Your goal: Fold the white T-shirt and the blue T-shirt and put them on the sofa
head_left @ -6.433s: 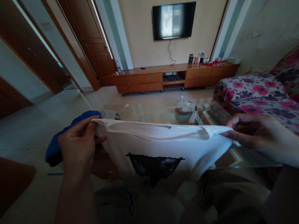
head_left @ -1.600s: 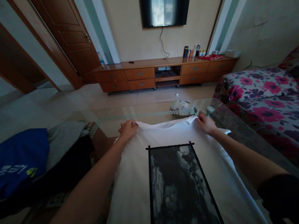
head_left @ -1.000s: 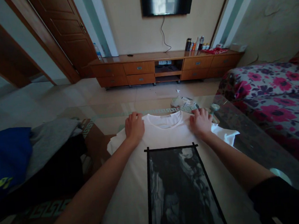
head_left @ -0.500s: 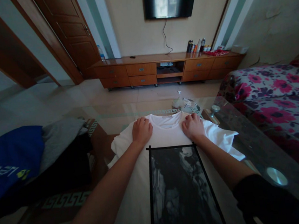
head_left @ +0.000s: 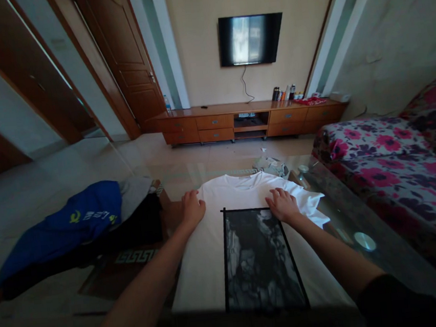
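Glass table carries a white T-shirt lying face up, collar toward the far edge, its length running away from the person. Left hand presses its left side, right hand flat beside the print; neither grips.

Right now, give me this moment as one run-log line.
left hand: flat on white T-shirt, left edge | right hand: flat on it, right chest | shirt: spread on glass table | blue garment: left pile

T-shirt lies on the table, clothes pile left, sofa right.
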{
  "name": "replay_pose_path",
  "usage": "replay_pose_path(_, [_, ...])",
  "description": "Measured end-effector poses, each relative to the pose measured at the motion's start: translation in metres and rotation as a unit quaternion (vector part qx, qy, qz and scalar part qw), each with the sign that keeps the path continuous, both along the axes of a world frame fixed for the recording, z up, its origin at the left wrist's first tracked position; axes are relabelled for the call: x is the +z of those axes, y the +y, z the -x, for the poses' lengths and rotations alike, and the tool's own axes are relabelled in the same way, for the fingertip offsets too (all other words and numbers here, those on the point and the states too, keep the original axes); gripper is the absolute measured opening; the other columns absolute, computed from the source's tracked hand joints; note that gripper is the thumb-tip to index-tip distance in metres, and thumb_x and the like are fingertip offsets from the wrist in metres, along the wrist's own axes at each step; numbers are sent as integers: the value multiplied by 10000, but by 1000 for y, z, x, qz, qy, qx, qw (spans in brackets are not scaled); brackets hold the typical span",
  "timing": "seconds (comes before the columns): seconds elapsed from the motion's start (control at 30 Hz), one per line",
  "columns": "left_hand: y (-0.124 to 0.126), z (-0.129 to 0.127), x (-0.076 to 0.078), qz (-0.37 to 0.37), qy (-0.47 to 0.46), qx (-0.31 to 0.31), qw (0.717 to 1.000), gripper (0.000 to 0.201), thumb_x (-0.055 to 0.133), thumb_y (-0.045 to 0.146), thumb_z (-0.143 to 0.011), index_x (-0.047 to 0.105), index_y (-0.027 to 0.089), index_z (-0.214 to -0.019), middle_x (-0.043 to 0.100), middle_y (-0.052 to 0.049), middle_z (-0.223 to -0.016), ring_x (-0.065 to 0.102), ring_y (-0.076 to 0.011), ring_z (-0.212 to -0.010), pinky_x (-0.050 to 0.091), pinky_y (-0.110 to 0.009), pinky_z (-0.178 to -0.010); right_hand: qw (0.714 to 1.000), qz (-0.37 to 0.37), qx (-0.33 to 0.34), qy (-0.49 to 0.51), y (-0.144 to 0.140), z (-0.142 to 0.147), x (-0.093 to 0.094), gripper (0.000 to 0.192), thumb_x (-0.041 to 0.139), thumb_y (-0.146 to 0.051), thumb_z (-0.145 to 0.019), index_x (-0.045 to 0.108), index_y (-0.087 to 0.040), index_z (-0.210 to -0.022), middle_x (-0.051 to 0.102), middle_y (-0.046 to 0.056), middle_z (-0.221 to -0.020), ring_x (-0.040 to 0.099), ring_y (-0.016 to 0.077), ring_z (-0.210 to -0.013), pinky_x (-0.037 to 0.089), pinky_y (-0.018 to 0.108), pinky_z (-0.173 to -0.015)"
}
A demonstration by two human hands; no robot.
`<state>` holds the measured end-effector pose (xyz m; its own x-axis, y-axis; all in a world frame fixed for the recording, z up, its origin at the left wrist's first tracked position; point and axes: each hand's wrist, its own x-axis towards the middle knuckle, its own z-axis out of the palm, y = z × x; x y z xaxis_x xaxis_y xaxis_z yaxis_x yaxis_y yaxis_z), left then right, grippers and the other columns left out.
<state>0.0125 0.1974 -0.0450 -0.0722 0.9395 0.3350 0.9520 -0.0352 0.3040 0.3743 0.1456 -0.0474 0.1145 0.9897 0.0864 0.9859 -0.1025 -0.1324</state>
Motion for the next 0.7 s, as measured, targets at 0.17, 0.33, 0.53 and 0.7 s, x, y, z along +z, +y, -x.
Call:
replay_pose_path(0.17, [-43,54,-15,72,-40,94,992,341,564,278,-854,601,154,-1169,604,-168,-1209,562,-308,-1192,420,-384,-1022,999,33,0,5,-52,15,6,605,354,-536,-1024,418,-169,-1500,386,176,-1553,356,315,-1415,320,498,-1114])
replay_pose_path(0.33, [-69,77,-19,108,-66,88,988,346,549,335,-867,635,135,-1135,612,-194,-1232,556,-323,-1198,375,-397,-1068,999,38,24,2,-92,33,13,626,376,-551,-1014,418,-152,-1495,357,190,-1575,325,326,-1438,336,485,-1106])
replay_pose_path(0.53, [-72,73,-10,146,-96,78,982,254,688,393,-768,659,171,-890,694,-164,-1020,631,-326,-1087,451,-367,-947,998,50,31,7,-116,40,-12,636,340,-579,-1019,382,-213,-1537,319,153,-1611,287,311,-1460,305,488,-1118])
replay_pose_path(0.7, [-73,75,-8,171,-156,73,970,174,707,262,-720,575,210,-620,701,-118,-797,686,-311,-950,468,-322,-816,999,17,38,-14,-121,40,-27,650,303,-605,-1022,344,-253,-1567,295,124,-1634,232,299,-1485,242,496,-1142])
